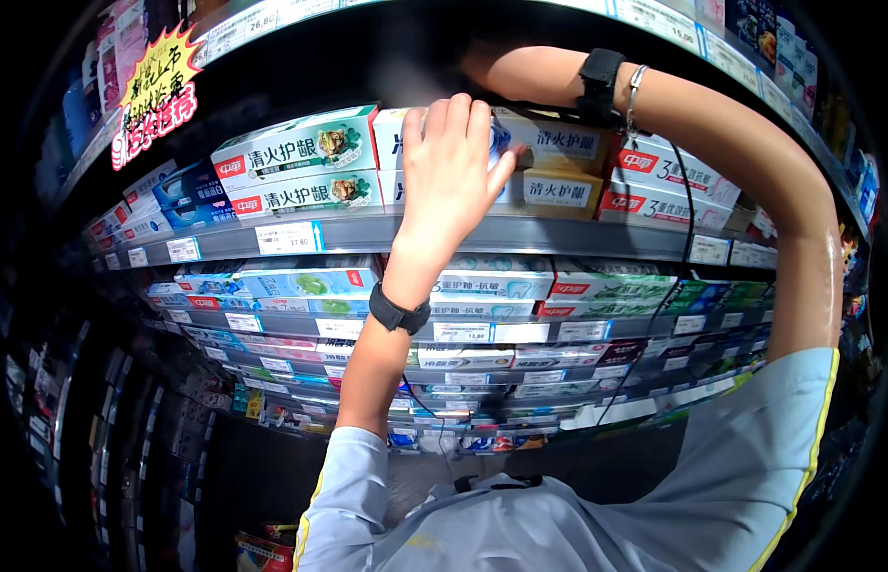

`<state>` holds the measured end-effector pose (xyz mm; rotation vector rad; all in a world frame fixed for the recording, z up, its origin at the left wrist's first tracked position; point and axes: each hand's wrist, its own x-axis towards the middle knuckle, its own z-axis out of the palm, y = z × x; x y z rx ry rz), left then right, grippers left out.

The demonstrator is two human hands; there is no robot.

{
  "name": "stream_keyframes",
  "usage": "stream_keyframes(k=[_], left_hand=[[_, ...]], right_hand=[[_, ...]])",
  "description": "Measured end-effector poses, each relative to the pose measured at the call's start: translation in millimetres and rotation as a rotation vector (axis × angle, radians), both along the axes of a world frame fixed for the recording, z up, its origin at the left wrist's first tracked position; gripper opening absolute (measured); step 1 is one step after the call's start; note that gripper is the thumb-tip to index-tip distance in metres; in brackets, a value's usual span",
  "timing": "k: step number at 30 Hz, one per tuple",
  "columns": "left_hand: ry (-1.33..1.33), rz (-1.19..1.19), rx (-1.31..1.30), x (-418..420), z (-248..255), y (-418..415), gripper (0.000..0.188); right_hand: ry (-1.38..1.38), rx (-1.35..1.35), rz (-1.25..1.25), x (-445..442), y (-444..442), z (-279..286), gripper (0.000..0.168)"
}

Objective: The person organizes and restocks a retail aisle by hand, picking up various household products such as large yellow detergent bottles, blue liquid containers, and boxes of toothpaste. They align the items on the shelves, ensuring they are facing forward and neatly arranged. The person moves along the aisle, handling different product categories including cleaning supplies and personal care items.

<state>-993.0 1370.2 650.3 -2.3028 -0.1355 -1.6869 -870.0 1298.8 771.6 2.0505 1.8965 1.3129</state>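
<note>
My left hand (455, 161) lies over the front of a stack of toothpaste boxes, its fingertips over the top edge and its thumb spread to the right. Green-and-white toothpaste boxes (308, 154) are stacked just left of it, and yellow-and-white boxes (562, 189) to its right. Above and behind these, my right hand (487, 64) reaches into the dark space under the upper shelf. It is blurred and its fingers are hidden, so whether it holds anything does not show. Both wrists wear black straps; a metal bracelet sits beside the right one.
The upper shelf edge (666, 28) arches over my hands. A yellow starburst sign (161, 71) hangs at upper left. Red-and-white boxes (651, 168) stand under my right forearm. Lower shelves (515, 332) hold more toothpaste boxes. A thin black cable (655, 314) hangs before them.
</note>
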Motion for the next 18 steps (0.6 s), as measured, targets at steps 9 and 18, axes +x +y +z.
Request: stream_keyframes(k=[9,18], left_hand=[[-0.039,-0.032,0.022,4.4,-1.2,2.0,0.048],[-0.134,-0.214,0.063,0.5,5.0,6.8,0.035]], right_hand=[[0.088,0.061,-0.016,13.8,-19.3,0.8,0.025],[0.48,-0.131,0.055,-0.8,-74.5,22.5,0.038]])
